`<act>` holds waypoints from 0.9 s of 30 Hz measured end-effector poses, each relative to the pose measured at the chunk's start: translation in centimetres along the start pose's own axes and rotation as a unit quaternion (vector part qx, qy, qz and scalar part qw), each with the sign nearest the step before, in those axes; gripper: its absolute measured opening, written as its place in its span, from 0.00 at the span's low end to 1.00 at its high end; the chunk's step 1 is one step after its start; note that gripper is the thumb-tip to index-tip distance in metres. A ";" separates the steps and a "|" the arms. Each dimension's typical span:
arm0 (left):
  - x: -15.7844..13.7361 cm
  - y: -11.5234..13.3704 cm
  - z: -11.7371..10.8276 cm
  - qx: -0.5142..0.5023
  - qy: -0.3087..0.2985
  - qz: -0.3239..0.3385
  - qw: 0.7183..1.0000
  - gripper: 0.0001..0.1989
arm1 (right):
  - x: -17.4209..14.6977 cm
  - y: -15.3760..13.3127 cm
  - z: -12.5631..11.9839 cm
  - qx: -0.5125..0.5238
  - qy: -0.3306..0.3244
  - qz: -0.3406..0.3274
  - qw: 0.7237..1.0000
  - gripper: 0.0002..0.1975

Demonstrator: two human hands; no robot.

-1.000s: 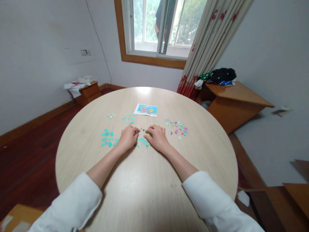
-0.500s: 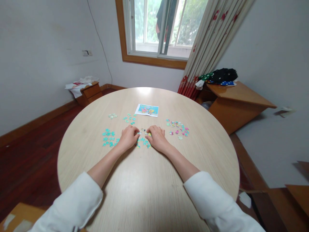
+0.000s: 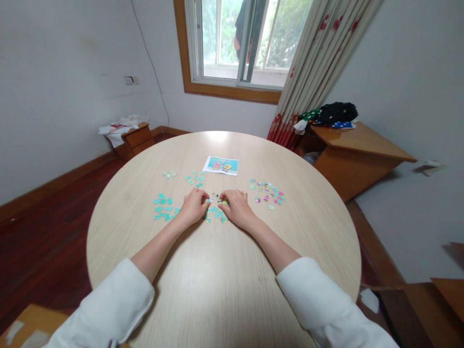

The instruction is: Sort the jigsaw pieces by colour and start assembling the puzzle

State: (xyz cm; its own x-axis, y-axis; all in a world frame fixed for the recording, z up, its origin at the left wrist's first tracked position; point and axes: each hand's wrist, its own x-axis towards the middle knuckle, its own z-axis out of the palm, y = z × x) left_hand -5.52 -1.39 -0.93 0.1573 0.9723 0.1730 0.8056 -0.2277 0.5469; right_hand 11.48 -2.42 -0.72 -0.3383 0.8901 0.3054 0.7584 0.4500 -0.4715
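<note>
My left hand (image 3: 194, 205) rests on the table with thumb and fingertips pinched together at a small pale jigsaw puzzle piece (image 3: 210, 200). Opposite it, my right hand (image 3: 236, 207) has its fingers curled and closed at a yellowish puzzle piece (image 3: 222, 202). A few small dark and white pieces lie between the two hands. Just below the fingertips is a group of turquoise and yellow puzzle pieces (image 3: 217, 214), partly covered by the hands. Whether pieces there are joined is too small to tell.
Loose turquoise pieces (image 3: 163, 207) lie to the left, with more turquoise pieces (image 3: 195, 178) and pale pieces (image 3: 169, 174) farther back. Pink and mixed pieces (image 3: 268, 191) are spread at right. A printed cartoon picture (image 3: 222, 165) lies behind the hands on the round table (image 3: 213, 280).
The right fingertips have shifted very slightly at the pieces between the hands. Otherwise the hands and the piece groups stay nearly where they were.
</note>
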 end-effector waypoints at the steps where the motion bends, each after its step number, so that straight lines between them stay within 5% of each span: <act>1: 0.0 0.0 0.0 0.001 -0.003 0.000 1.000 0.05 | 0.0 0.0 0.0 0.000 0.002 -0.001 1.000 0.06; 17: 0.2 -0.7 0.0 -0.001 0.005 0.009 1.000 0.04 | -0.1 0.2 0.1 -0.028 0.019 -0.012 0.999 0.05; 27: 0.4 -1.0 -0.2 0.012 -0.009 0.012 1.000 0.04 | -0.9 -1.9 0.7 -0.027 -0.014 -0.115 0.993 0.09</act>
State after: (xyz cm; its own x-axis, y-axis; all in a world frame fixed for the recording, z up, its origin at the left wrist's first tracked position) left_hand -6.35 -0.82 -1.22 0.1859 0.9676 0.1709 0.8147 -0.2490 0.5236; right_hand 9.92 -4.05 -0.70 -0.5200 0.7666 0.3767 0.6883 0.6372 -0.3467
